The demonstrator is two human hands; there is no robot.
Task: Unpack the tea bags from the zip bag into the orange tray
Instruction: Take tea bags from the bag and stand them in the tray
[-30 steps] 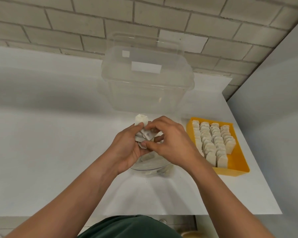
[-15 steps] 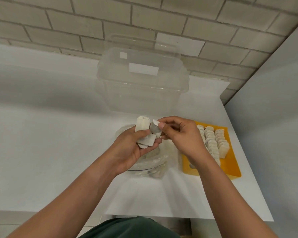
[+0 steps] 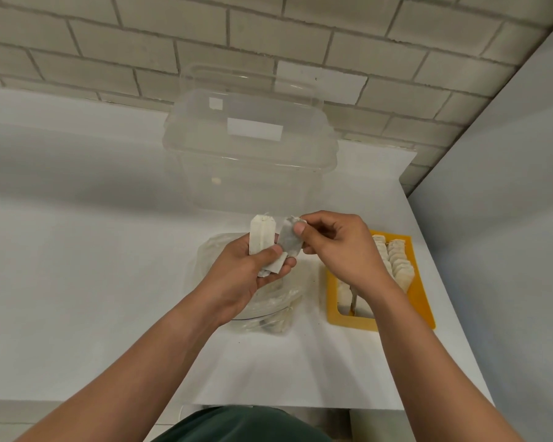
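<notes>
My left hand grips a small bunch of tea bags, one pale tea bag standing upright above the thumb. My right hand pinches the top of a greyer tea bag whose lower end still lies against my left fingers. Both hands hover above the clear zip bag, which lies crumpled on the white table with more tea bags inside. The orange tray sits to the right, holding rows of upright tea bags, partly hidden by my right wrist.
A large clear plastic lidded box stands just behind my hands, against the brick wall. A grey wall closes off the right side beyond the tray. The white table stretches to the left.
My hands have come apart: the right hand has drawn one tea bag out of the bunch in the left hand, toward the right. The view has shifted slightly.
</notes>
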